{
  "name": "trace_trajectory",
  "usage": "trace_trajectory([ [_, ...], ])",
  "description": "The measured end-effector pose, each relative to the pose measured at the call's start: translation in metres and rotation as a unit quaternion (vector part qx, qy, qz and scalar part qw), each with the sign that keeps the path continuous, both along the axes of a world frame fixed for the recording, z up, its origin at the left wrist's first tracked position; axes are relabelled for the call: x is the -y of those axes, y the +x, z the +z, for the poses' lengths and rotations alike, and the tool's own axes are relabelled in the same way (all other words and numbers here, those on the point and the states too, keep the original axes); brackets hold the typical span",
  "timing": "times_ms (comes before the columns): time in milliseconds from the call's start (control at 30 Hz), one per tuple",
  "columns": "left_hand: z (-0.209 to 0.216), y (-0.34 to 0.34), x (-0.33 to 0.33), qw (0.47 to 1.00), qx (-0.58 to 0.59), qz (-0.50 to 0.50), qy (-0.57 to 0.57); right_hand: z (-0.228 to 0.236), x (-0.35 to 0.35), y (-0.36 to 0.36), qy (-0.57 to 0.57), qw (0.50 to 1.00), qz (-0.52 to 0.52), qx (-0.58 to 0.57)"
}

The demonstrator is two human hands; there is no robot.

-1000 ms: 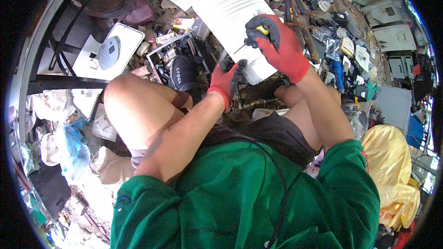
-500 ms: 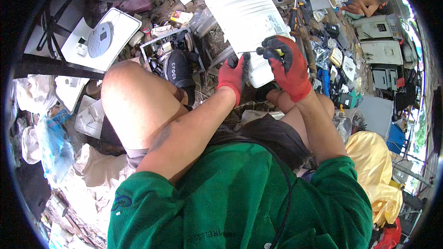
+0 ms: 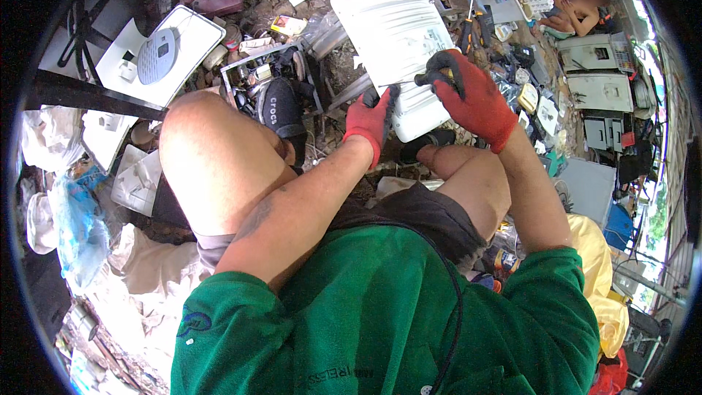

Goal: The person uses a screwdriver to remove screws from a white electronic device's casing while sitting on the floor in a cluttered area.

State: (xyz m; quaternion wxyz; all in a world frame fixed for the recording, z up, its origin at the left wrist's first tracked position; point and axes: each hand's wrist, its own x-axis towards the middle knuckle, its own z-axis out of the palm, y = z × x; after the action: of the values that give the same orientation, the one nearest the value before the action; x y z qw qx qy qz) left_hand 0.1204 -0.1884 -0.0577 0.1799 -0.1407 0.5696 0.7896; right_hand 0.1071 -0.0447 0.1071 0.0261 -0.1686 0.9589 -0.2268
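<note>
The left hand [image 3: 371,121], in a red glove, grips the near edge of a white ribbed panel [image 3: 398,44] propped above the knees. The right hand [image 3: 468,95] is closed around what seems a dark tool handle, pressed against the panel.

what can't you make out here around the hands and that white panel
Head view, the only one:
- Tool in the right hand: the glove covers it, so its kind and tip are unclear.
- Near edge of the white panel: hidden behind the left hand and right hand.
- Left grip on the panel: fingers hidden behind the palm.
- Small parts on the ground beyond the panel: too small and cluttered.
</note>
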Motion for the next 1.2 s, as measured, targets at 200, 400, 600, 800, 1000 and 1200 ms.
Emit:
trace_trajectory([
  [200, 0.004, -0.001, 0.004, 0.994, -0.027, 0.001, -0.108, 0.036, 0.03, -0.018, 0.278, 0.953, 0.012, 0.117],
  [400, -0.002, -0.003, 0.002, 0.995, -0.016, -0.018, -0.096, 0.026, 0.017, -0.027, 0.257, 0.955, 0.097, 0.107],
  [600, 0.0, -0.012, 0.005, 0.971, 0.023, -0.078, -0.223, 0.026, 0.022, -0.025, 0.278, 0.954, 0.066, 0.093],
  [800, -0.003, -0.007, 0.003, 0.985, -0.015, -0.035, -0.171, 0.021, 0.008, -0.026, 0.217, 0.961, 0.163, 0.045],
  [1000, -0.033, -0.008, -0.003, 0.987, -0.056, -0.023, -0.149, 0.017, -0.003, -0.031, 0.199, 0.958, 0.204, 0.02],
  [1200, -0.016, -0.008, 0.001, 0.987, -0.021, -0.021, -0.159, 0.035, 0.024, -0.018, 0.364, 0.924, 0.051, 0.107],
])
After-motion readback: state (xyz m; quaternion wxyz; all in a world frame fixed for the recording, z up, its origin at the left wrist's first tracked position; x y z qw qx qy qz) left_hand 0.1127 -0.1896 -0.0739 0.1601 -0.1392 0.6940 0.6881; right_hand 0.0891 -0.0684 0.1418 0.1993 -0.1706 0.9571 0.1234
